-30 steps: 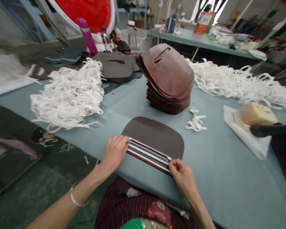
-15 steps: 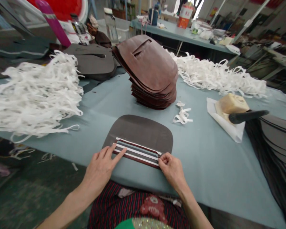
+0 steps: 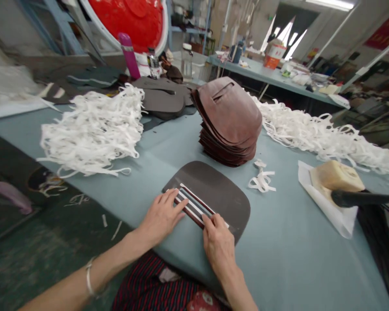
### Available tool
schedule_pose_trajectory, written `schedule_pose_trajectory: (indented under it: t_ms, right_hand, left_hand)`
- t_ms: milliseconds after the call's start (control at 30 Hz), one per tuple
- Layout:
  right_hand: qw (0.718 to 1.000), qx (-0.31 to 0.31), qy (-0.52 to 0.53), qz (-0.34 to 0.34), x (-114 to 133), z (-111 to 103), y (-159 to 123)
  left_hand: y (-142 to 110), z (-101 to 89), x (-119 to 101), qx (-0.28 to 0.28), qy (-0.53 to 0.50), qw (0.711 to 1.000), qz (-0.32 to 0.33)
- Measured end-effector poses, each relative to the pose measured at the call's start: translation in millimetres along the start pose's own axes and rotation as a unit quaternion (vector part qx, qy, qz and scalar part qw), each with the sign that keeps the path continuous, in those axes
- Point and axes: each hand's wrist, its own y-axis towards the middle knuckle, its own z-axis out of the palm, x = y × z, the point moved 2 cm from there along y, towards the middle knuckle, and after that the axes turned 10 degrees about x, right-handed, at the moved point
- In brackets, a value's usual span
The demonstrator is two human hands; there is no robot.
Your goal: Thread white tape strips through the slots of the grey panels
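A dark grey leather panel lies flat at the table's front edge, turned at a slant. It has a long slot edged in brown, with white tape strips along it. My left hand rests on the panel's left part, fingers stretched over the slot's left end and tapes. At the slot's right end, my right hand presses down with bent fingers slightly apart, thumb on the lower strip. The tape's right end is hidden under that hand.
Behind the panel stands a stack of brown leather pieces. White tape heaps lie left and far right. A few tape scraps sit nearby. On the right, a yellowish block and a black handle rest on white paper.
The view has swung left and up. The panel now lies more slanted. My right hand has gone from a pinch at the strip's right end to pressing on it; my left hand stays at the left end.
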Motion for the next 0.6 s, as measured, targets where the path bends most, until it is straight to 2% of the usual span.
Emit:
schedule_pose_trajectory:
  t_ms: [100,233,400,600]
  right_hand:
    - [1.0,0.011,-0.003,0.001,-1,2,10]
    - [0.999,0.023,-0.001,0.032,-12,1,18]
    - [0.989,0.064,-0.096,0.094,-14,0,30]
    - [0.988,0.079,-0.127,0.049,-8,-10,35]
  left_hand:
    - [11,3.0,6,-0.021,-0.031,0.999,-0.008]
    - [12,7.2,15,-0.049,-0.081,0.995,-0.016]
    - [9,8.6,24,-0.078,-0.146,0.986,-0.019]
    - [6,6.1,28,-0.113,-0.192,0.975,-0.019]
